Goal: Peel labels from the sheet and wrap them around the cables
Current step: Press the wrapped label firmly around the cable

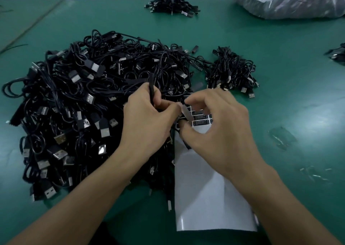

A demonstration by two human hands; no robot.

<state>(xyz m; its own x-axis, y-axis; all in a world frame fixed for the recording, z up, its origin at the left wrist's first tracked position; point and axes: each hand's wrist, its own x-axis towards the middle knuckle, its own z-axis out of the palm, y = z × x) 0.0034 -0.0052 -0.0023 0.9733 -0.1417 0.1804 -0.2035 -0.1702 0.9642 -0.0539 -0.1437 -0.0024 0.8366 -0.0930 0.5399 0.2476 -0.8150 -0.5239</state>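
Two bare forearms come in from the lower edge and meet over the green bench (291, 99). Under the right forearm lies the white glossy label sheet (209, 198), flat on the bench, with its left edge just beside the big heap of cables. Its near part is bare, and a few black printed labels (201, 122) sit at its far end, partly hidden by the fingers.

The left hand (147, 119) has its grip clamped on a thin black cable (151, 89), which stands up between the thumb and the curled fingers. The right hand (218, 125) has its fingers curled, and its grip is together on a pale label strip (185, 112), right at the left thumb. How far the strip goes around the cable cannot be told.

Behind and left of the hands spreads the large heap of black USB cables (84, 104). Right of it sits a smaller bundle of black cables (231, 73). Farther back lie a small far pile of cables (171, 4) and a clear plastic bag (291, 0) with dark content.
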